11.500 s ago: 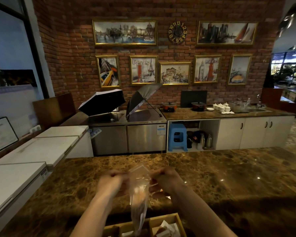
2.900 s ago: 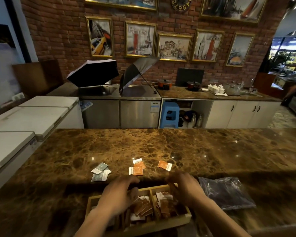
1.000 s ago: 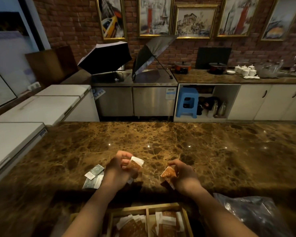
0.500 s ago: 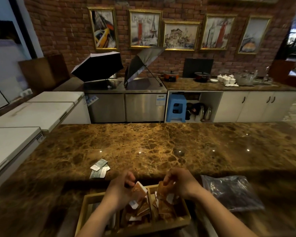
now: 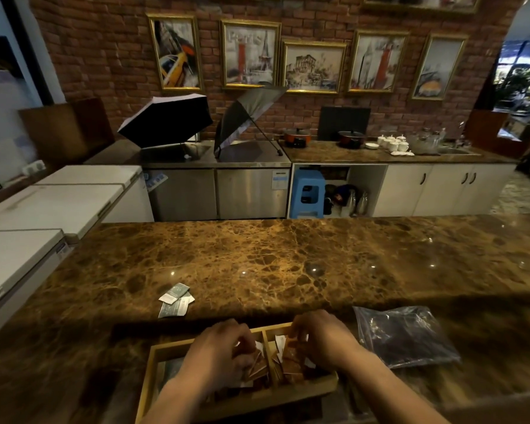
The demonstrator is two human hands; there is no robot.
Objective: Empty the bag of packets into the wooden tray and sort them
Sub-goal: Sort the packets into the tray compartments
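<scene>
A wooden tray [image 5: 153,371] with compartments sits at the near edge of the marble counter. Orange-brown packets [image 5: 259,367] fill its middle and right compartments. My left hand [image 5: 219,353] is down in the middle compartment, fingers curled over the packets. My right hand [image 5: 320,339] reaches into the right compartment, fingers on an orange packet [image 5: 291,354]. Whether either hand grips a packet is hidden. A few grey-green packets [image 5: 175,301] lie on the counter beyond the tray's left end. The empty clear plastic bag [image 5: 406,335] lies flat to the tray's right.
The brown marble counter [image 5: 288,258] stretches wide beyond the tray. White chest freezers [image 5: 43,209] stand to the left. Behind the counter are steel cabinets with two open umbrellas [image 5: 166,120], a blue stool [image 5: 306,192] and a back counter with pots and cups.
Both hands picked up the orange packets from the counter and carried them back to the tray; they now rest lower inside its compartments. The grey-green packets and bag have not moved.
</scene>
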